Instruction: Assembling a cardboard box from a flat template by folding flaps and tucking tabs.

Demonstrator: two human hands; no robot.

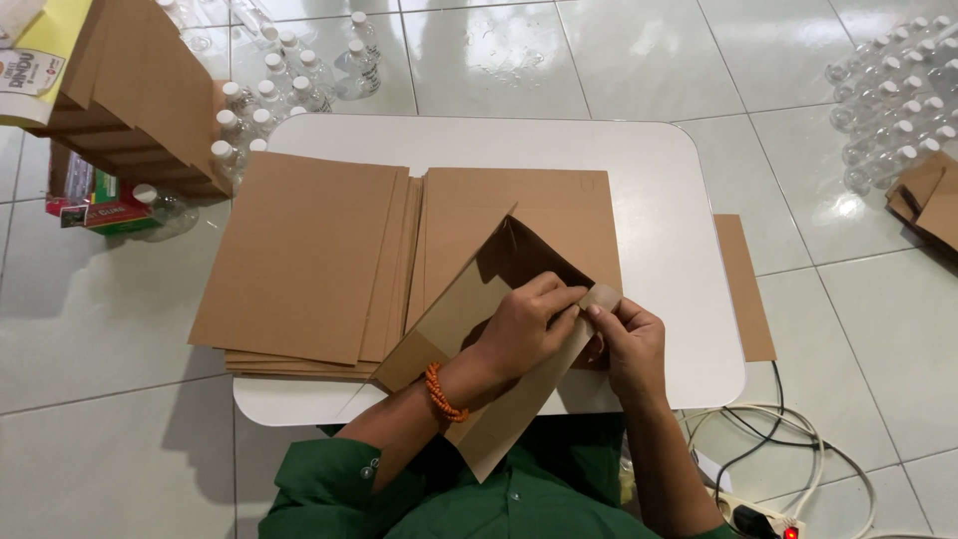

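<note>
One half-opened cardboard box (469, 319) lies tilted on the near part of the white table (659, 180), its lower corner hanging past the table's near edge toward the person's green shirt (479, 499). Both hands meet at the box's upper right corner. The left hand (524, 324), with one orange bead bracelet (442, 391) on its wrist, lies over the box's side with fingers curled, pinching the corner flap (601, 296). The right hand (624, 344) pinches the same flap from the right, thumb and forefinger pressed together on it.

Behind and left of the box lie two stacks of flat cardboard sheets (309, 265); the sheets in each are too many and too closely layered to count. Right of the box, one narrow cardboard strip (746, 289) sticks out from under the table's edge, its left part hidden.

Far left of the box stands one pile of cardboard (130, 90), cut off at the picture's top. Two groups of clear bottles with white caps (289, 85) rest on the tiled floor, one behind the table, one at far right (898, 110); their number is hard to make out. One power strip (763, 519) with white and black cables lies near right of the box, partly cut off.
</note>
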